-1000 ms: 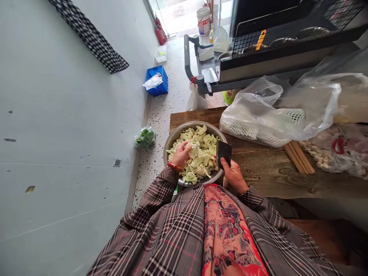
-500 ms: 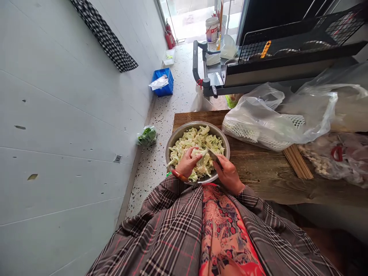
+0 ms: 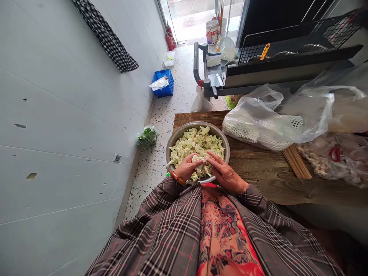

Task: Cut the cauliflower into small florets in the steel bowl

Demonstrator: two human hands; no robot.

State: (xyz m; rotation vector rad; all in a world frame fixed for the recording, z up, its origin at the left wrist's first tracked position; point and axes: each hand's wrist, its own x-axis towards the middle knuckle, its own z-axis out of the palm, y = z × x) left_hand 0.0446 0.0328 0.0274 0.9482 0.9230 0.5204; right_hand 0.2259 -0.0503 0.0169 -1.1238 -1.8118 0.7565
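Observation:
A round metal bowl full of cut cauliflower stands on the wooden table in front of me. Over its near part, my left hand pinches a pale cauliflower floret between thumb and fingers. My right hand comes in from the other side, its long fingers reaching to the floret and touching it. The underside of that hand and whatever lies in its palm are hidden. No knife shows in the hand or around the bowl.
The wooden table carries plastic bags and a bundle of wooden sticks at the right. Beyond it stands a grey cart. On the floor at left are bagged greens and a blue crate by the wall.
Half a second ago the right hand held a knife against the floret. Now its fingers have straightened toward the floret and the knife is out of sight. The left hand has barely moved.

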